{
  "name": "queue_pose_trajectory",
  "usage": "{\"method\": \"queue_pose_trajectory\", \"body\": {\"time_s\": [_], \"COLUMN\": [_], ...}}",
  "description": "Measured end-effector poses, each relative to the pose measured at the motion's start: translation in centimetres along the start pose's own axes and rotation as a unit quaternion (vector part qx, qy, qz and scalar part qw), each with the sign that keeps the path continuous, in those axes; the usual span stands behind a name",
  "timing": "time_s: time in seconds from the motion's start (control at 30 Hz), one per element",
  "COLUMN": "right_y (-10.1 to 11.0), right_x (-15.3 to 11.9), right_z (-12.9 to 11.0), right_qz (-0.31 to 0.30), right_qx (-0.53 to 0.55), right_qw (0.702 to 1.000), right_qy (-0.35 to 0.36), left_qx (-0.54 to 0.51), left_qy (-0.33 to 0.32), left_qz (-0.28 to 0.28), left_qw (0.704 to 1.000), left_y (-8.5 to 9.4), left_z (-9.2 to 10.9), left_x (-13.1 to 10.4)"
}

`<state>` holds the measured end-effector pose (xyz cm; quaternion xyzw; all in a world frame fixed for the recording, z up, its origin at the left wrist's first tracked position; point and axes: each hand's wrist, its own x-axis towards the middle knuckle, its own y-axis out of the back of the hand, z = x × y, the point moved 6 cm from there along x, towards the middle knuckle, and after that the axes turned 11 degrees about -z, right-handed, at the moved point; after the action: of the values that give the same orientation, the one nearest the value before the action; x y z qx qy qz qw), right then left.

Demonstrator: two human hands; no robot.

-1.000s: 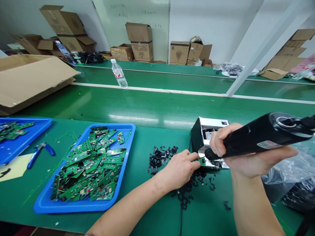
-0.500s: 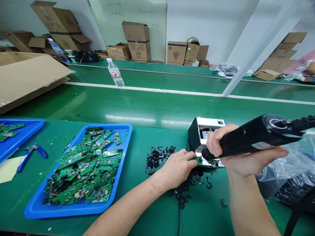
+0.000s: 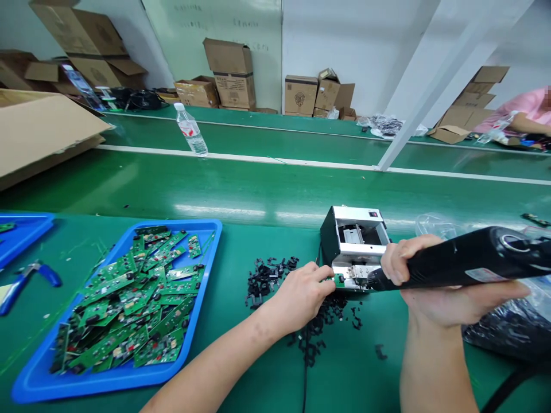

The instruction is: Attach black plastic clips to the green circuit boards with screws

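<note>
My left hand [image 3: 307,292] pinches a small green circuit board [image 3: 338,280] at the front of a black and silver machine [image 3: 359,215]. Fingers of my right hand [image 3: 430,287] wrap round a black electric screwdriver [image 3: 456,258], whose tip points left at the machine's metal front part [image 3: 360,274], just right of the board. Small black plastic pieces [image 3: 269,278] lie in a heap left of the machine, and more are scattered below my left hand. A blue tray [image 3: 217,246] full of green circuit boards [image 3: 146,292] stands at the left.
Blue-handled pliers [image 3: 19,289] and a second blue tray [image 3: 26,249] lie at the far left. A water bottle [image 3: 191,131] stands behind. Plastic bags [image 3: 508,327] sit at the right. Cardboard boxes [image 3: 235,86] line the back, and a person in pink [image 3: 525,109] is at the far right.
My right hand and the screwdriver have moved right, off the board, uncovering more of the machine. The camera view has shifted slightly. My left hand stays at the machine's front.
</note>
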<state>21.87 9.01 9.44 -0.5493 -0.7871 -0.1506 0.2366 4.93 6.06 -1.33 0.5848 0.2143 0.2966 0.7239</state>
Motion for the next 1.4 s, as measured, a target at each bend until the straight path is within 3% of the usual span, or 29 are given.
{"method": "queue_pose_trajectory", "body": {"time_s": [0.13, 0.27, 0.47, 0.63, 1.0, 1.2, 1.4], "right_y": [-0.1, -0.4, -0.3, -1.5, -2.9, -3.3, -3.7], "right_x": [-0.2, -0.5, -0.8, 0.6, 2.0, 1.8, 1.9], "right_z": [0.0, -0.3, -0.5, -1.1, -0.4, 0.0, 0.3], "right_qz": [0.000, -0.043, -0.083, -0.120, -0.104, -0.047, -0.058], "right_qx": [-0.010, -0.012, 0.070, 0.102, 0.070, 0.066, 0.057], "right_qw": [1.000, 0.999, 0.994, 0.987, 0.992, 0.996, 0.996], "right_qy": [0.002, -0.009, -0.013, 0.009, -0.011, -0.038, -0.044], "left_qx": [-0.003, -0.003, -0.002, -0.001, -0.008, -0.008, -0.005], "left_qy": [-0.001, 0.003, 0.001, 0.003, 0.005, 0.005, 0.006], "left_qz": [-0.010, -0.019, -0.022, -0.018, -0.021, -0.017, -0.021], "left_qw": [1.000, 1.000, 1.000, 1.000, 1.000, 1.000, 1.000], "left_y": [0.1, 0.1, 0.1, 0.1, 0.2, 0.1, 0.0], "left_z": [0.0, 0.1, 0.2, 0.2, 0.2, 0.2, 0.2], "left_x": [0.0, 0.0, 0.1, 0.1, 0.1, 0.1, 0.0]}}
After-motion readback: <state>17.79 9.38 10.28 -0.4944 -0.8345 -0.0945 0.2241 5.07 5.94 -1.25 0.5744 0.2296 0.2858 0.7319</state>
